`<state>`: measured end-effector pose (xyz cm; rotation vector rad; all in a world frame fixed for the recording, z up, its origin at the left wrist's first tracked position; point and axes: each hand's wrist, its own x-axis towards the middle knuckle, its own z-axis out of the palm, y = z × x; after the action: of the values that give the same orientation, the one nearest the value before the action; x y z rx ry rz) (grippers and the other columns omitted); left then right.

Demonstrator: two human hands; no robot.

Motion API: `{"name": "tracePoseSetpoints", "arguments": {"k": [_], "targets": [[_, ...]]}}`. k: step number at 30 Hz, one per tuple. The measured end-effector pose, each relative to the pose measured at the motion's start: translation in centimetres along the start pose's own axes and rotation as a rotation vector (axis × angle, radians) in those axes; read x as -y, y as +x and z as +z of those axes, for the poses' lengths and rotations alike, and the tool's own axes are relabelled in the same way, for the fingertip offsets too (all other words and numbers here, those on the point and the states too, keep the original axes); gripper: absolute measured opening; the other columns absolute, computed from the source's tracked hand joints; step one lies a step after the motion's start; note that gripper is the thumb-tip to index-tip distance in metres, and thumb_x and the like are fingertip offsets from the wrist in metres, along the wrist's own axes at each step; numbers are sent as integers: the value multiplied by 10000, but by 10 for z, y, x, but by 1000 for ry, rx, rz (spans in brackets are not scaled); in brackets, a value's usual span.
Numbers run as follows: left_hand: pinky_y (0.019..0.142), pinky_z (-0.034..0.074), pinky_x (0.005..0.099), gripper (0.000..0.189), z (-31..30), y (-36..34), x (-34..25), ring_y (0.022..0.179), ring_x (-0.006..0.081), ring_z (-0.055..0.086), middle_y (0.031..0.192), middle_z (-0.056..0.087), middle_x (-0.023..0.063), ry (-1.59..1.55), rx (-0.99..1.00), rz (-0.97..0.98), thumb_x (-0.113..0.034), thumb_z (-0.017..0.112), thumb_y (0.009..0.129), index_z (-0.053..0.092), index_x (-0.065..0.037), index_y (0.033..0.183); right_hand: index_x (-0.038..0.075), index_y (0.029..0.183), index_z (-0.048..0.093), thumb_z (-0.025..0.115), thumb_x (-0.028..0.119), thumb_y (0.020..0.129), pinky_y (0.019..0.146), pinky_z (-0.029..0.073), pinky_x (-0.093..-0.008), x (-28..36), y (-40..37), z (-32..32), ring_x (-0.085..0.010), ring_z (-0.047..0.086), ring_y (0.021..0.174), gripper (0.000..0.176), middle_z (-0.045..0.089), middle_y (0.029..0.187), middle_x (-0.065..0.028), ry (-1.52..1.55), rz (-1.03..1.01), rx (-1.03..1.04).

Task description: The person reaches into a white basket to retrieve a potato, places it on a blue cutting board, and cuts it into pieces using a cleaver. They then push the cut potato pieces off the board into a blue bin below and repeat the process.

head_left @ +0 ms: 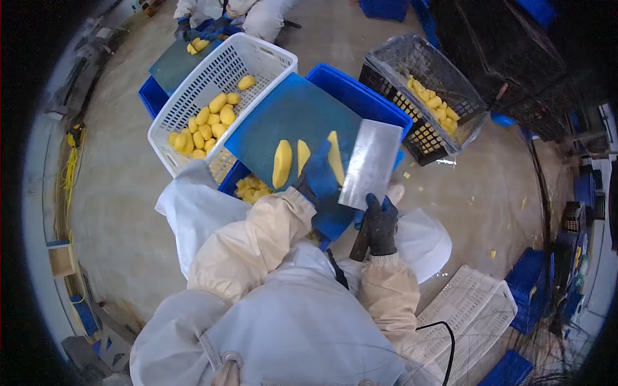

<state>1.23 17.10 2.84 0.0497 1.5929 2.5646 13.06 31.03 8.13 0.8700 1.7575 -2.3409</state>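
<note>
Currently, the white basket [187, 96] of peeled potatoes stands at ten o'clock from the worker. It touches the blue cutting board [290, 109], which rests on a blue crate [360, 96] at twelve o'clock. A black crate [389, 80] holding yellow pieces sits at two o'clock. The cleaver [371, 164] is held over the board's right edge with its flat side turned up. The right hand [381, 225], in a dark glove, is clenched round the handle. The left hand [320, 174], in a blue glove, pins a potato piece [335, 157] to the board. A larger cut piece [282, 164] lies just beside it at nine o'clock. Judged step: slicing potatoes lengthwise. The next cut calls for fingertips tucked clear of the blade line and a square descent onto the pinned piece.
</note>
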Motion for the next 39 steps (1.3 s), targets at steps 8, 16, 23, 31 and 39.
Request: {"name": "tracePoseSetpoints", "arguments": {"k": [8,16,23,31,39], "targets": [[719,483,358,288,21,47,-39,775,221,553,870,552,84,-479,86,-533,-331,412,938,519,-96,1066,-9,879,512,589,165,831,391,395,-292,8,6,-7,-135,449,427,196,445,535,-18,109,-99,-252],[801,464,402,301,54,87,-108,949,321,565,1082,570,163,1502,381,387,-205,527,852,512,-66,1119,-25,913,578,590,140,820,492,364,-252,-1,9,-8,-110,452,529,190,512,642,-8,126,-92,-285],[889,425,429,477,-18,28,-32,1083,324,507,1263,457,149,1775,456,426,-166,597,718,516,-114,1185,-62,928,565,558,215,845,502,419,-328,-42,28,-16,-200,530,545,289,555,644,-80,-307,-254,-214],[843,445,413,319,-19,37,-49,1008,288,545,1068,567,127,1906,692,114,-154,559,716,603,-106,1028,-32,865,586,548,283,863,486,410,-338,-26,12,-4,-200,531,522,317,558,610,-99,-448,-166,-180],[748,445,422,245,-46,25,-9,899,280,588,973,600,104,1841,328,221,-185,500,769,634,-117,962,-4,878,589,532,366,853,563,439,-431,-42,10,2,-379,565,611,375,575,653,-210,-1188,-521,-333]]}}
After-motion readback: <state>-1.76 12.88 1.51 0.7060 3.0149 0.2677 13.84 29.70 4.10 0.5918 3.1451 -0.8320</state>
